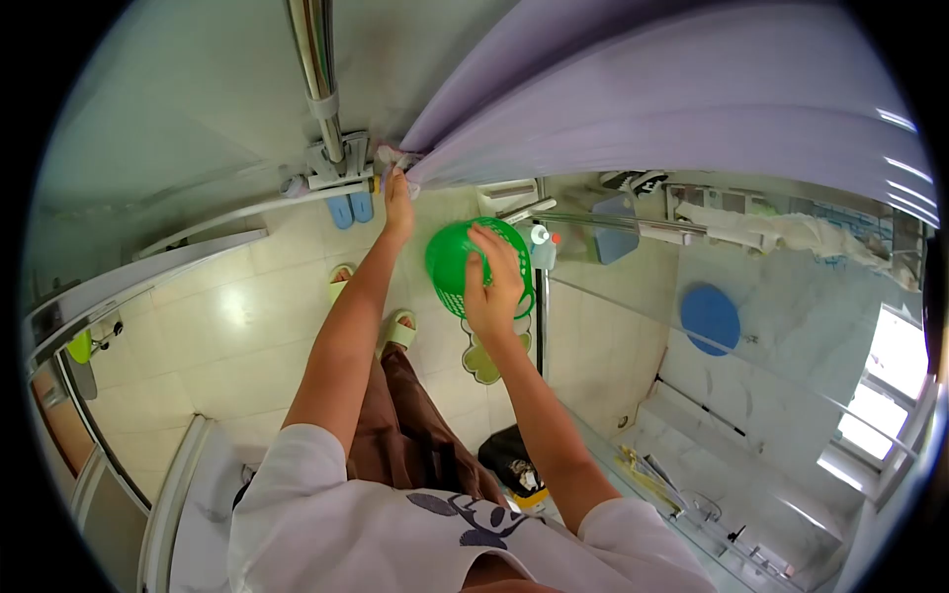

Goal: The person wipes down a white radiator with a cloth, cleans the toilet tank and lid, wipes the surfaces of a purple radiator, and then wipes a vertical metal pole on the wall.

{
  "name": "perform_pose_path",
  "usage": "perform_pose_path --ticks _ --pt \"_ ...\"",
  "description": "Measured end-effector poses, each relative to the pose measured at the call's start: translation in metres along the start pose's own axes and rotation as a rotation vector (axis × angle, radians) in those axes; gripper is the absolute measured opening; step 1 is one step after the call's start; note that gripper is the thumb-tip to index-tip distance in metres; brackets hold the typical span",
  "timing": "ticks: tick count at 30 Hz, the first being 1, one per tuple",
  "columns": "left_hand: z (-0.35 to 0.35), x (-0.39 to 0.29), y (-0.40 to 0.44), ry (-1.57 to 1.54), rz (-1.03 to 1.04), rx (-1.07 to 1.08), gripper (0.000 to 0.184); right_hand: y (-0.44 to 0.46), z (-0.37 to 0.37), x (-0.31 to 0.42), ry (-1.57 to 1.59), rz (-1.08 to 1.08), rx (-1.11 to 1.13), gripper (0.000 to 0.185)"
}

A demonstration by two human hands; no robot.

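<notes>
My left hand (398, 210) is raised at the upper middle, its fingers closed on a crumpled pink-white cloth (398, 156) beside the metal rack. The large light purple curtain (633, 109) spreads right from there. My right hand (497, 289) is in front of a green plastic basket (450, 255) with a perforated side. Its fingers are bent and the thumb stands apart, with nothing visible between them. Whether this hand touches the basket is unclear.
A metal pole (314, 59) rises at the upper left. Blue slippers (351, 210) and a green flower-shaped mat (482, 356) lie on the tiled floor. White bottles (543, 249) stand right of the basket. A blue basin (710, 319) and bright window (878, 420) are farther right.
</notes>
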State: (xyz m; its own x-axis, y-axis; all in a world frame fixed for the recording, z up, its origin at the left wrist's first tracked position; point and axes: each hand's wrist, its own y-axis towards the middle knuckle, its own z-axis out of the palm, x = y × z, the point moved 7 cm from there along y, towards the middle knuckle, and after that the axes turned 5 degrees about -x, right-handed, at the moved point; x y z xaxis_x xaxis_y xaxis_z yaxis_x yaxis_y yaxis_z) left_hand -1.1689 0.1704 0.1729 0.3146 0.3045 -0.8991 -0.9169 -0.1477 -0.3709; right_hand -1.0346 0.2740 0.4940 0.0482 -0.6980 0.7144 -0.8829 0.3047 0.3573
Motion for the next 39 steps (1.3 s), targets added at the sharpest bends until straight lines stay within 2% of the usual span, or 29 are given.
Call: perform_pose_path --ticks 4,7,10,12,16,19,22,25,28,31,34,37,39 --pt "-0.028 0.111 0.05 -0.039 -0.078 -0.018 0.061 -0.043 0.019 -0.046 -0.016 0.082 0.058 0.032" --pt "-0.05 0.175 0.079 0.182 -0.213 -0.058 0.061 -0.076 0.033 -0.074 -0.016 0.143 0.115 0.031" --pt "-0.063 0.22 0.108 0.293 -0.294 -0.003 0.058 -0.1 0.043 -0.092 -0.05 0.186 0.159 0.031" --pt "-0.055 0.197 0.104 0.402 -0.395 0.073 0.056 -0.112 0.044 -0.098 -0.044 0.202 0.173 0.03" --pt "-0.04 0.158 0.081 0.341 -0.538 0.067 0.053 -0.122 0.035 -0.103 -0.059 0.264 0.183 0.028" --pt "-0.046 0.18 0.092 0.163 -0.393 0.102 0.052 -0.121 0.026 -0.092 -0.051 0.282 0.152 0.028" --pt "-0.02 0.064 0.031 0.051 -0.42 -0.005 0.052 -0.11 0.019 -0.075 -0.011 0.261 0.149 0.028" --pt "-0.002 0.008 0.011 -0.07 -0.346 0.102 0.055 -0.082 0.009 -0.043 0.036 0.206 0.119 0.031" --pt "0.024 -0.102 -0.037 -0.126 -0.248 0.129 0.054 -0.052 -0.002 -0.015 0.098 0.145 0.06 0.032" --pt "0.045 -0.201 -0.083 -0.216 -0.173 0.251 0.051 -0.015 -0.022 0.023 0.141 0.094 0.023 0.031" --pt "0.061 -0.28 -0.122 -0.263 -0.097 0.221 0.048 0.017 -0.045 0.057 0.214 0.107 0.004 0.031" --pt "0.073 -0.357 -0.164 -0.227 -0.079 0.197 0.06 0.048 -0.068 0.089 0.306 0.112 0.001 0.035" --pt "0.082 -0.408 -0.184 -0.289 -0.03 0.274 0.057 0.074 -0.085 0.116 0.358 0.074 -0.023 0.039"
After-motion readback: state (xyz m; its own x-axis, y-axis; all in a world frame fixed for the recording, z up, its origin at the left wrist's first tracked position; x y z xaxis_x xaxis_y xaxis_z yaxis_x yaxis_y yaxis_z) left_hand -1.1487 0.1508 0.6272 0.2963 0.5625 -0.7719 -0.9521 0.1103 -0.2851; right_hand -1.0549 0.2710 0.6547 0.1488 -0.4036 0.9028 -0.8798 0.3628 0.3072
